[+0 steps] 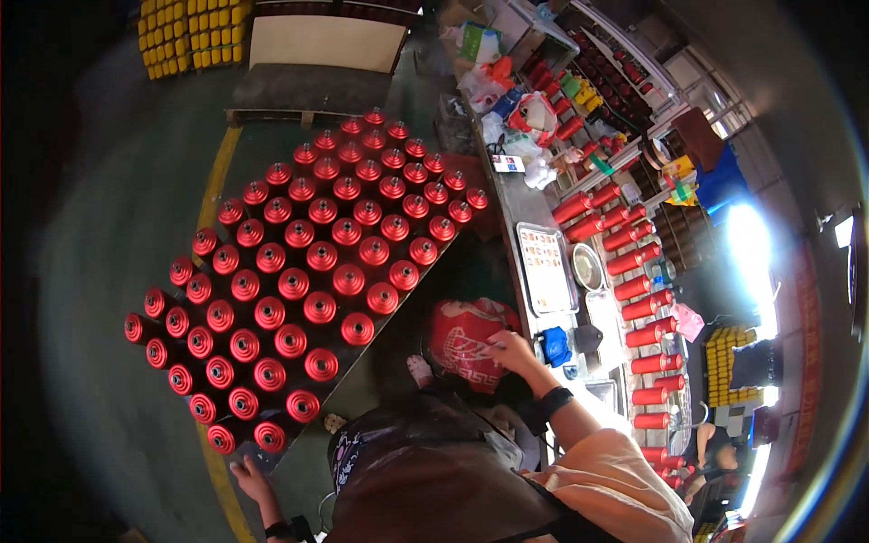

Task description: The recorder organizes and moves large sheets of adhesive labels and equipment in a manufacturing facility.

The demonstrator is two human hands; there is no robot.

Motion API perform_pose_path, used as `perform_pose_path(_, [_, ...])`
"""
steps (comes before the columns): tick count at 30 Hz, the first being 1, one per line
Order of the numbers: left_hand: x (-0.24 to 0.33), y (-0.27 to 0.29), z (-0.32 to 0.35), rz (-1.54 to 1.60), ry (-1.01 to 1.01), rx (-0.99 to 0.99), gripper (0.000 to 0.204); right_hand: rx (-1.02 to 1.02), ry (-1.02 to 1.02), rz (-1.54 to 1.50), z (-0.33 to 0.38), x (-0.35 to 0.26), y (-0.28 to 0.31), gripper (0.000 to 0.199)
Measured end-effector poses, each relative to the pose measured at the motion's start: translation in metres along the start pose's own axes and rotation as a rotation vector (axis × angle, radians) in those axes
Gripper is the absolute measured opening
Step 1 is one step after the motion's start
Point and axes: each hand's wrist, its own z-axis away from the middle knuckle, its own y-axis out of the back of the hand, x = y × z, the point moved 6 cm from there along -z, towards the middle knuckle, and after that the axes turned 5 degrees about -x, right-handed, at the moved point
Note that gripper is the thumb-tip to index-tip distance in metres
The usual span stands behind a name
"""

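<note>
My left hand (256,481) is low at the near corner of a dark platform (288,441), its fingers apart and nothing visible in them. Closest to it are red cylinders (270,436) with stepped, ringed tops and small metal stems. Many more such cylinders stand upright in rows across the platform. My right hand (512,353) hangs over a red drum-shaped seat (466,339) with a pale printed pattern. Its fingers are loosely bent, with no object showing in them; whether they touch the seat is unclear. Both wrists wear black bands.
To the right runs a long workbench (507,199) with a metal tray (546,267), a round bowl (587,267), a blue cloth (554,346) and a phone (508,164). Red cylinders (647,335) lie along its far side. Another person (711,452) is at the lower right. Yellow containers (190,36) are stacked far left.
</note>
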Motion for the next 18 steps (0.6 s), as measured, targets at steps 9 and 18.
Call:
perform_pose_path(9, [0.033,-0.019,0.107,-0.100,0.311,0.219,0.025,0.789,-0.327,0.219,-0.126,0.263,0.312,0.061])
perform_pose_path(18, [0.133,-0.002,0.263,0.219,0.619,0.118,0.049,0.940,-0.321,0.274,-0.258,0.340,0.491,0.034])
